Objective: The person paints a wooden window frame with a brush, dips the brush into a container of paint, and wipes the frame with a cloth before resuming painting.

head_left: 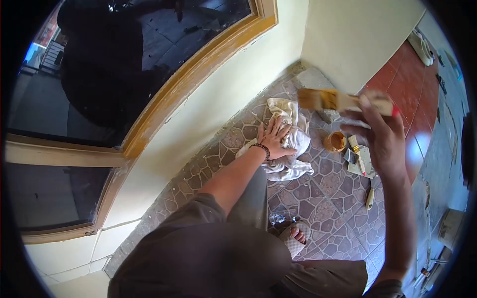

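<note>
My right hand (380,126), raised on the right, holds a wide paintbrush (343,101) by its pale, red-ended handle. The brown-stained bristles point left. My left hand (273,139) lies with fingers spread on a crumpled white cloth (294,170) on the floor. Below the raised brush stands an open jar (335,142) of orange-brown paint or varnish. Beside it a second brush (354,145) rests by a pale flat sheet (366,163). A tool with a cream handle (369,198) lies nearer to me.
A brown-framed window (149,124) is set in the cream wall (198,114) on my left. A grey block (318,82) sits in the wall corner. Patterned stone tiles (328,186) cover the floor. Shoes (421,47) stand on red tiles at the upper right.
</note>
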A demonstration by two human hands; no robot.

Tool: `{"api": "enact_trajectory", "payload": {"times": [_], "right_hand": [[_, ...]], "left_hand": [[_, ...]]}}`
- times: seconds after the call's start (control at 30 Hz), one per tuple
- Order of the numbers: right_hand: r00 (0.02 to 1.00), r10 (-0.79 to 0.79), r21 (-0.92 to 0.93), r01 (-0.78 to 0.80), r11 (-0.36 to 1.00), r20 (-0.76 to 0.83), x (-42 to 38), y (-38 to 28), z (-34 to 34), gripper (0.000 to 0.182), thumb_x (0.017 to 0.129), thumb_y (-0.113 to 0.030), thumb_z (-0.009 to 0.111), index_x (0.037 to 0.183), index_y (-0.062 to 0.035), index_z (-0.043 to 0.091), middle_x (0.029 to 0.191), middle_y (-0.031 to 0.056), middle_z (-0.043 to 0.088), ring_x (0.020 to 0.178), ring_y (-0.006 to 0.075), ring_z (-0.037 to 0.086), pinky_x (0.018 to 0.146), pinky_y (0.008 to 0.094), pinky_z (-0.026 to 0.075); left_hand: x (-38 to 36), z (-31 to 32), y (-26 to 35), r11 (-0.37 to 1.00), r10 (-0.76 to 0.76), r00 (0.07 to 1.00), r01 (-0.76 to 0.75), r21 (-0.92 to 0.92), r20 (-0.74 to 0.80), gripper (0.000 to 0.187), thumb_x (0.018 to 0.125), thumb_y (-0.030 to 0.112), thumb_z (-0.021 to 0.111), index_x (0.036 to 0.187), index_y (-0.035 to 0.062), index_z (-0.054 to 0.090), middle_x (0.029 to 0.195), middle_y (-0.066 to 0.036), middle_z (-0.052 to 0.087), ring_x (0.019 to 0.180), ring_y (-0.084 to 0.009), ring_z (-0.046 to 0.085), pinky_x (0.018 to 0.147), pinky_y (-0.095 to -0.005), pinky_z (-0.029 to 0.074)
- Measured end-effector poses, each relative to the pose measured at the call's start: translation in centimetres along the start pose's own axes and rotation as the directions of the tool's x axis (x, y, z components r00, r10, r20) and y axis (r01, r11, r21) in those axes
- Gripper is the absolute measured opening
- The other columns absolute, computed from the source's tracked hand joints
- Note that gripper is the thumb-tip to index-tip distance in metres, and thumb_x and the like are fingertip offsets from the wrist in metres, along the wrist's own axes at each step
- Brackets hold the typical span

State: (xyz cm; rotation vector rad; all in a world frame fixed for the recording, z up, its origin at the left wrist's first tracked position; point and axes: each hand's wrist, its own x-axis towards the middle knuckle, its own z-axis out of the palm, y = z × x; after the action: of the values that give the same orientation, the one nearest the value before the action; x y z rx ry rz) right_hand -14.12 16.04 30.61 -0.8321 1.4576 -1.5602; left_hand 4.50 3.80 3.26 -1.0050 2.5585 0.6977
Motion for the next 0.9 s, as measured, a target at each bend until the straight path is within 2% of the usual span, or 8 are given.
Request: {"api": "enact_trajectory", "payload": {"times": [0.13, 0.23, 0.37, 0.43, 0.53, 0.63, 0.77, 0.9], "right_hand": [[0.967, -0.123, -0.048, 0.136, 0.99, 0.222, 4.1, 1.2, 3.7, 0.022, 0.092, -0.017, 0.067, 0.104, 0.0002, 0.062, 0.096, 0.0105, 0.068, 0.089, 0.0166, 0.068, 0.076, 0.0278, 0.058], [0.962, -0.201, -0.129, 0.227, 0.965, 0.187, 5.2, 3.7, 6.6, 0.021, 0.088, -0.013, 0.073, 0.1, 0.0009, 0.064, 0.095, 0.0093, 0.069, 0.088, 0.0132, 0.066, 0.077, 0.0255, 0.055], [0.892, -0.442, 0.032, 0.447, 0.894, -0.1, 5.1, 10.0, 9.3, 0.023, 0.084, -0.005, 0.076, 0.102, 0.0011, 0.064, 0.102, 0.012, 0.069, 0.09, 0.0154, 0.065, 0.083, 0.0283, 0.052], [0.824, -0.549, -0.041, 0.549, 0.835, -0.143, 5.4, 12.5, 9.9, 0.021, 0.085, -0.005, 0.073, 0.102, 0.0005, 0.063, 0.11, 0.0189, 0.067, 0.099, 0.023, 0.065, 0.086, 0.0312, 0.053], [0.799, -0.583, -0.123, 0.57, 0.812, -0.148, 5.8, 14.3, 11.3, 0.017, 0.085, -0.004, 0.073, 0.099, -0.0001, 0.064, 0.11, 0.0206, 0.067, 0.094, 0.0226, 0.066, 0.079, 0.0301, 0.055], [0.796, -0.591, -0.006, 0.595, 0.804, -0.13, 5.7, 14.6, 13.4, 0.015, 0.084, -0.002, 0.073, 0.096, -0.0007, 0.066, 0.109, 0.0232, 0.067, 0.089, 0.023, 0.068, 0.074, 0.031, 0.056], [0.663, -0.743, -0.127, 0.732, 0.67, -0.097, 6.1, 14.5, 14.9, 0.018, 0.082, 0.0, 0.074, 0.097, -0.0022, 0.065, 0.106, 0.0274, 0.067, 0.092, 0.0281, 0.07, 0.076, 0.0344, 0.056], [0.73, -0.643, 0.022, 0.665, 0.747, -0.232, 5.7, 15.0, 16.9, 0.017, 0.083, 0.001, 0.073, 0.095, -0.0033, 0.062, 0.11, 0.0287, 0.065, 0.096, 0.0318, 0.069, 0.078, 0.035, 0.056]], "left_hand": [[0.7, 0.6, 1.3, 0.994, -0.102, 0.99, 0.097, -0.054, -0.093, 0.102, 0.076, 0.083, 0.044, 0.154, 0.02, 0.026, 0.162, -0.016, 0.002, 0.149, -0.0333, -0.003, 0.116, -0.0579, -0.004], [1.8, 1.1, 1.0, 0.998, -0.064, 0.98, 0.066, 0.003, -0.187, 0.099, 0.076, 0.082, 0.044, 0.149, 0.0166, 0.035, 0.158, -0.02, 0.014, 0.148, -0.0361, 0.004, 0.117, -0.0552, 0.001], [3.4, 4.2, -0.4, 0.995, 0.057, 0.892, -0.012, 0.101, -0.449, 0.095, 0.075, 0.078, 0.048, 0.145, 0.0143, 0.04, 0.154, -0.022, 0.022, 0.146, -0.0394, 0.009, 0.117, -0.0546, 0.005], [3.6, 4.7, -0.5, 0.999, 0.039, 0.92, -0.034, 0.019, -0.39, 0.095, 0.074, 0.076, 0.049, 0.145, 0.0143, 0.04, 0.154, -0.022, 0.021, 0.146, -0.0408, 0.009, 0.117, -0.0557, 0.006], [3.5, 4.8, -0.6, 0.995, 0.07, 0.873, -0.024, 0.1, -0.482, 0.09, 0.075, 0.073, 0.051, 0.143, 0.0141, 0.044, 0.155, -0.025, 0.019, 0.145, -0.0436, 0.01, 0.116, -0.0593, 0.007], [3.4, 4.7, -0.6, 0.996, 0.06, 0.875, -0.018, 0.092, -0.481, 0.089, 0.075, 0.072, 0.051, 0.142, 0.0137, 0.045, 0.154, -0.025, 0.02, 0.145, -0.0439, 0.012, 0.115, -0.0596, 0.008], [3.3, 4.5, -0.6, 0.997, 0.066, 0.869, -0.044, 0.057, -0.491, 0.087, 0.075, 0.071, 0.052, 0.139, 0.0129, 0.047, 0.153, -0.025, 0.022, 0.144, -0.0443, 0.014, 0.115, -0.0602, 0.01], [3.3, 4.3, -0.6, 0.996, 0.084, 0.858, -0.082, 0.026, -0.507, 0.085, 0.075, 0.07, 0.054, 0.137, 0.0122, 0.049, 0.152, -0.025, 0.024, 0.143, -0.0447, 0.017, 0.114, -0.0608, 0.012]]}}
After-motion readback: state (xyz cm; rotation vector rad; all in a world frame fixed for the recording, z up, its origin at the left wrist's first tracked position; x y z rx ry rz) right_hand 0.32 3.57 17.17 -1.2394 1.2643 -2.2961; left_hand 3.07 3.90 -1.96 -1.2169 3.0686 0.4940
